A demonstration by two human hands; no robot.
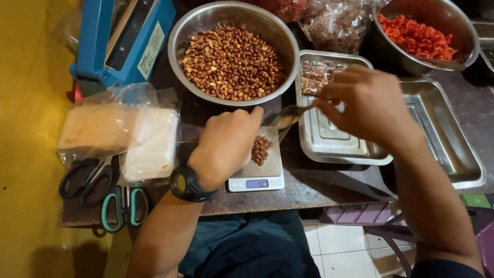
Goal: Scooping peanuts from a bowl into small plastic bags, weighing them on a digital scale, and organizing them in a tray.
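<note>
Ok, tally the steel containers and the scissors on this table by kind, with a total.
Steel bowls: 2, peanut bowl and red-snack bowl
Steel trays: 2, inner tray and outer tray
Scissors: 2, black pair and green pair
Total: 6

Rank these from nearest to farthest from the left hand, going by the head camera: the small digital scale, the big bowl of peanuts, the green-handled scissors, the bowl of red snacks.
From the left hand:
1. Digital scale, right under and beside the hand.
2. Bowl of peanuts, just beyond it.
3. Green-handled scissors, at the table's near left edge.
4. Bowl of red snacks, far right corner.
</note>
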